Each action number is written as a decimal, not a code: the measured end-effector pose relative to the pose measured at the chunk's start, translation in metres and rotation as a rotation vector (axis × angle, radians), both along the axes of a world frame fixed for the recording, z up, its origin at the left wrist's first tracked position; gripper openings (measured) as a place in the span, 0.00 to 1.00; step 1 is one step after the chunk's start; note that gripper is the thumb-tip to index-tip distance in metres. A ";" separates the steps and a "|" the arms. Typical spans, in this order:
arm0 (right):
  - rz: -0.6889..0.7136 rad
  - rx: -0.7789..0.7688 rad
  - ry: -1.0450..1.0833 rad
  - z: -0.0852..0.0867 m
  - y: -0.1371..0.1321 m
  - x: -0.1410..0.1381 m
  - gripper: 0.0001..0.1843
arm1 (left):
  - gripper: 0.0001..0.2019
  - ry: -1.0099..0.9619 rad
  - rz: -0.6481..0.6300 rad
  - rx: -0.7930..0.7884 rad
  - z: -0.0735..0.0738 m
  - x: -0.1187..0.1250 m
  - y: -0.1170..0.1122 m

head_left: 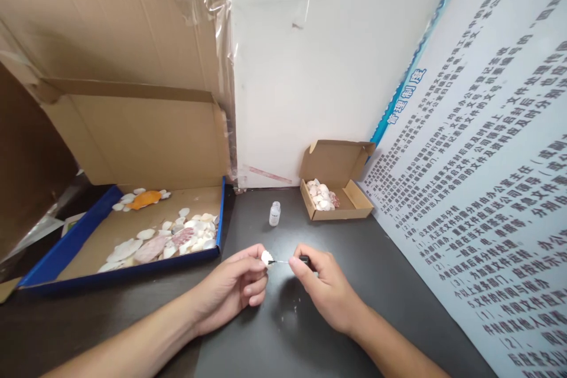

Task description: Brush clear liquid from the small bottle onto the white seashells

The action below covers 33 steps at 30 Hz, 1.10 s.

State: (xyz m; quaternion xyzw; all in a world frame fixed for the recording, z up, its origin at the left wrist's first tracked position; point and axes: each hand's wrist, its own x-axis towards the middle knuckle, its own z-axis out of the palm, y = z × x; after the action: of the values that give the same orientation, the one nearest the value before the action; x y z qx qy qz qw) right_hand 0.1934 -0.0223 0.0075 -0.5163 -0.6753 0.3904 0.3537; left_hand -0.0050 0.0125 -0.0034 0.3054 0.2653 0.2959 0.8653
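Note:
Between the thumb and fingers of my left hand (243, 277) is a small white seashell (266, 258). My right hand (325, 283) grips the black cap of a small applicator brush (280, 261), whose thin stem points left. The dark brush tip meets the shell, or lies just in front of it. Behind my hands a small clear glass bottle (274, 214) with a white label stands upright and uncapped on the dark table (248, 207).
At left, an open blue-edged cardboard box (133, 276) holds many shells and an orange piece ringed with white shells (145, 199). A smaller open cardboard box (341, 212) with shells stands at the back right. A white wall and a printed board (478, 189) bound the table.

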 end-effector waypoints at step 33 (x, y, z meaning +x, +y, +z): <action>0.002 -0.014 0.011 -0.002 0.001 0.000 0.23 | 0.09 0.006 0.009 0.019 -0.001 0.001 0.000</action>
State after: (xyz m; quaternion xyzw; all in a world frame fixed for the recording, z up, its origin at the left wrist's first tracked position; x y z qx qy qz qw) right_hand 0.1930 -0.0208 0.0059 -0.5160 -0.6711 0.3981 0.3534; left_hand -0.0044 0.0126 -0.0047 0.3133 0.2662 0.3016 0.8602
